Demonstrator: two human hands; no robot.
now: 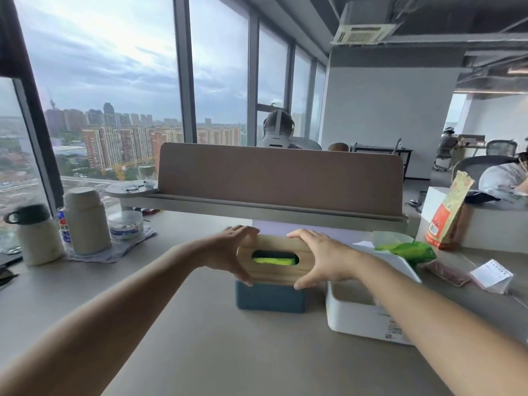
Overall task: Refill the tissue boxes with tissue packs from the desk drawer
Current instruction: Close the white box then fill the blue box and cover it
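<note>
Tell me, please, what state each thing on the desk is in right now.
blue tissue box: wooden lid on, green pack visible through the slot
wooden lid: gripped at both ends
left hand: on the lid's left end
right hand: on the lid's right end
white tissue box: open, no lid, looks empty
green tissue pack: lying behind the white box
dark-lidded bottle: upright, capped

The tissue box (270, 297) is dark blue, and its lid (274, 260) is light wood. Bright green shows through the dark slot (275, 259). The second box (363, 315) is white. The tissue pack (411, 250) is green. The worktop (200, 338) is pale grey-beige. The screen (280, 178) is brown. The tall bag (445, 215) is red and yellow.
</note>
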